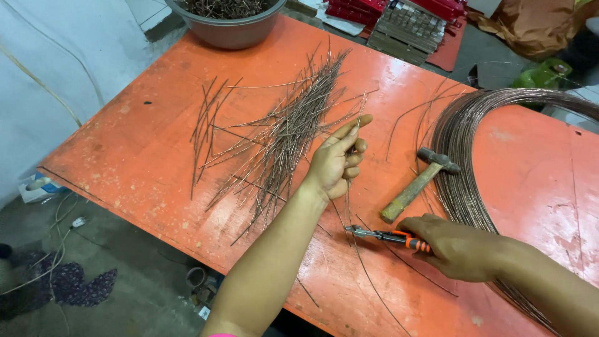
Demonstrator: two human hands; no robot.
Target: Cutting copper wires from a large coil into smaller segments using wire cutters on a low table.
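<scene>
Bare forearms and hands; pink sleeve edge on left arm.

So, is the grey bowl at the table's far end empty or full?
Full. The grey bowl is heaped to its rim with short wire pieces, like the pile of cut wires on the table.

Orange worn table [156, 143]. On it: grey bowl [228, 25] far left, pile of cut wire pieces [281, 134] centre, hammer [417, 182] right of centre, wire coil [474, 156] right.
</scene>
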